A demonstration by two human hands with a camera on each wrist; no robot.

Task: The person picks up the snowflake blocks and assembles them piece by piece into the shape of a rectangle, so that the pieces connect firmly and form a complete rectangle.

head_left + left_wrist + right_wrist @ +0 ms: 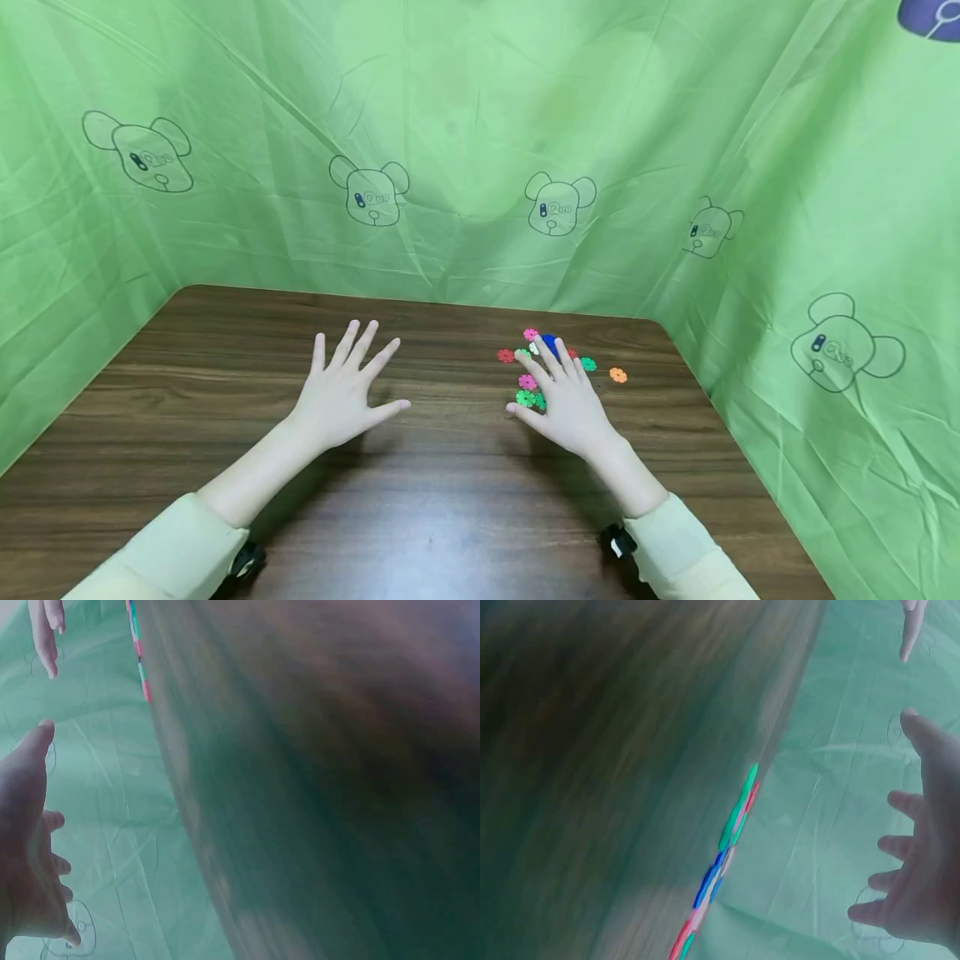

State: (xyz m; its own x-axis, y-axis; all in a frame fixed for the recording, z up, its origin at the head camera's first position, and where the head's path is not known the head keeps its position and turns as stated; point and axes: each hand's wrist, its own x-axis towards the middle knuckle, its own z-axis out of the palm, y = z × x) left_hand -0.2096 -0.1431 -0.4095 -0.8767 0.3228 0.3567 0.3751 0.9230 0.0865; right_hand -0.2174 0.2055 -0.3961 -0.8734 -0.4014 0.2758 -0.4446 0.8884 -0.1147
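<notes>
Both hands hover over a dark wooden table with fingers spread and nothing held. My left hand (339, 404) is over the left middle of the table, its thumb pointing right. On the other side my right hand (572, 408) is raised above a scatter of small flower-shaped plastic discs. Among these are a pink disc (527, 382), a red disc (506, 356), a green disc (525, 398), a blue disc (549, 342) and an orange disc (618, 375). The fingers partly hide some discs. In the right wrist view the discs appear edge-on beyond the tabletop, apart from the hand (930, 847).
The wooden table (450, 500) ends at a green curtain (450, 125) printed with mouse-like heads, which encloses the back and both sides. Dark wrist devices show at the left cuff (247, 560) and right cuff (618, 542).
</notes>
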